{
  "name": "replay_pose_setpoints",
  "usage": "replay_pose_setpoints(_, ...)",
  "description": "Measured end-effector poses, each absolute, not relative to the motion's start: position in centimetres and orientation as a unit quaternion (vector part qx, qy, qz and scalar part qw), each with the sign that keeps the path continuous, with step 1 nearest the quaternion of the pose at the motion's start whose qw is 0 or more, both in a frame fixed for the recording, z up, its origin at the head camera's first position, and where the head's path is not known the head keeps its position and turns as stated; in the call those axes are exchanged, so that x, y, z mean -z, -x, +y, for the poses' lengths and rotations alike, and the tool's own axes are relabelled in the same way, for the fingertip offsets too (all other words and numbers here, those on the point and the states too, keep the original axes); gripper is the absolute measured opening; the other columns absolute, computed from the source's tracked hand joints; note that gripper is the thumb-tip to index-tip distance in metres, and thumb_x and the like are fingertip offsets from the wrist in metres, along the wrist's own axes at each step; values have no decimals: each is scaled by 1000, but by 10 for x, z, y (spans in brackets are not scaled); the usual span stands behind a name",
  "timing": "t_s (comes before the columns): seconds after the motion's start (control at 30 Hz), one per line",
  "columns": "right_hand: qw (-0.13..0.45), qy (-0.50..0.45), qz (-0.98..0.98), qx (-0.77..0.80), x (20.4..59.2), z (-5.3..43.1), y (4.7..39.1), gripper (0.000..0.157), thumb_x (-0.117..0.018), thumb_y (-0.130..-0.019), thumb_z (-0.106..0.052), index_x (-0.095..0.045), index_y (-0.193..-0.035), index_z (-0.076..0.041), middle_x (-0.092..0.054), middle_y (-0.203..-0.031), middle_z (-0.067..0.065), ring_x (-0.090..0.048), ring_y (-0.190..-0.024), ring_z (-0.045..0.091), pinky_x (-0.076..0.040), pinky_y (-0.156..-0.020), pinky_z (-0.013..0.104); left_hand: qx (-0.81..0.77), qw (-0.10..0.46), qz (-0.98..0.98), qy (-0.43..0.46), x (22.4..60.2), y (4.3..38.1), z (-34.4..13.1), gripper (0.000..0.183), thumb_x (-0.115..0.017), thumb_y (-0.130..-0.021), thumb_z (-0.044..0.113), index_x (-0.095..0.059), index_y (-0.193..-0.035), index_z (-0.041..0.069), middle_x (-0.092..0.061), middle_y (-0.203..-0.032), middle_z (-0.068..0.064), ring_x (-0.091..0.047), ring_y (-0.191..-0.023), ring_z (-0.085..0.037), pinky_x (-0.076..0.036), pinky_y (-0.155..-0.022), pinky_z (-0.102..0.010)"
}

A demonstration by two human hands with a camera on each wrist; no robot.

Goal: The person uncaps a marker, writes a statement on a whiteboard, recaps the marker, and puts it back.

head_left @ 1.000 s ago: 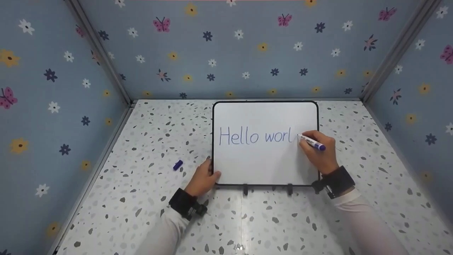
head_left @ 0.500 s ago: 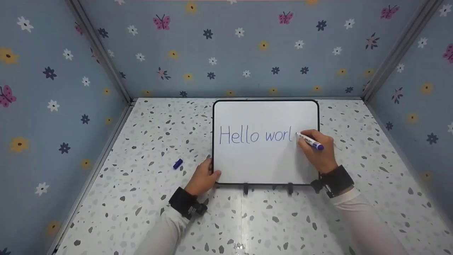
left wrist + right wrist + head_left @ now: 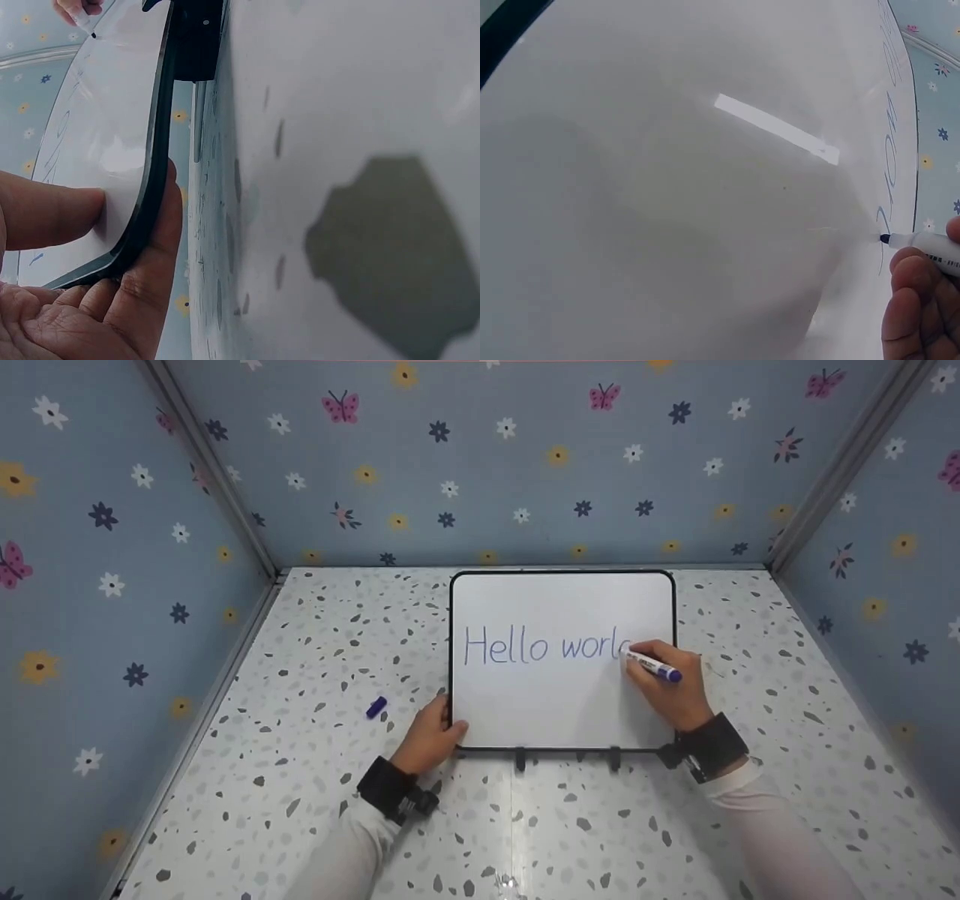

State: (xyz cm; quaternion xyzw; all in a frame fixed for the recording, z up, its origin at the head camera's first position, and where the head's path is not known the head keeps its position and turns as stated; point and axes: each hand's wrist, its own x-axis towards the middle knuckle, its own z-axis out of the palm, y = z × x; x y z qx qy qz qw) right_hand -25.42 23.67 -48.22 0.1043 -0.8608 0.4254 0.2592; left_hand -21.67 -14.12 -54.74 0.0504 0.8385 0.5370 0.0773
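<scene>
Two things we see held, head view: the board [image 3: 540, 705] by the left hand [image 3: 430, 737], a marker [image 3: 660, 668] pinched over it by the right hand [image 3: 679, 688]. Left wrist: the thumb [image 3: 56, 215] rests on the board. Right wrist: the tip [image 3: 885, 239] meets lettering [image 3: 890, 161].

Back wall [image 3: 480, 465], left wall [image 3: 67, 607] and right wall [image 3: 892, 585]: blue-grey, printed with flowers [image 3: 557, 456] and butterflies [image 3: 340, 406]. Corner strips [image 3: 211, 465]: grey, apparently metal, though detail is soft. Tabletop [image 3: 315, 652]: white with grey terrazzo-style flecks, meeting the back wall; glare [image 3: 508, 883] at its near edge.
</scene>
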Motion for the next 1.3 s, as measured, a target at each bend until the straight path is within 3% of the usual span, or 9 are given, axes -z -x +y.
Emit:
replay_pose_setpoints(0.17,268,-117,-862,-414,483,239,253,15,-74,-81,7,-82,-94,4,-81,-84,18,-65,-68,12,-44,-63,5,-537,78,838,-53,548,218,-141,46,-62,-103,2,-52,-147,-9,-68,-140,-30,-66,-134,-42,-54,-115,-54)
replay_pose_setpoints(0.53,279,-107,-862,-409,484,246,252,10,-76,-79,5,-81,-88,4,-80,-79,17,-64,-65,15,-43,-61,6,-540,77,836,-58,547,217,-141,49,-61,-103,2,-50,-149,-11,-66,-141,-32,-66,-134,-43,-55,-114,-54)
replay_pose_setpoints(1.07,309,-83,-845,-427,478,248,255,12,-72,-84,6,-81,-92,5,-80,-84,20,-61,-68,2,-44,-61,6,-530,72,843,-54,550,218,-141,50,-62,-103,3,-50,-150,-10,-65,-145,-30,-62,-139,-42,-49,-120,-56)
replay_pose_setpoints(1.17,317,-88,-843,-425,478,248,259,14,-71,-86,6,-81,-97,6,-81,-89,21,-66,-73,7,-46,-66,4,-528,63,844,-63,550,218,-142,46,-63,-102,3,-53,-145,-10,-68,-141,-30,-64,-135,-41,-50,-118,-57)
replay_pose_setpoints(1.3,319,-96,-842,-423,478,248,263,16,-72,-88,7,-80,-101,6,-82,-93,21,-73,-80,24,-46,-71,2,-528,58,845,-67,550,217,-142,45,-63,-101,3,-55,-143,-11,-68,-139,-30,-64,-134,-42,-49,-119,-57)
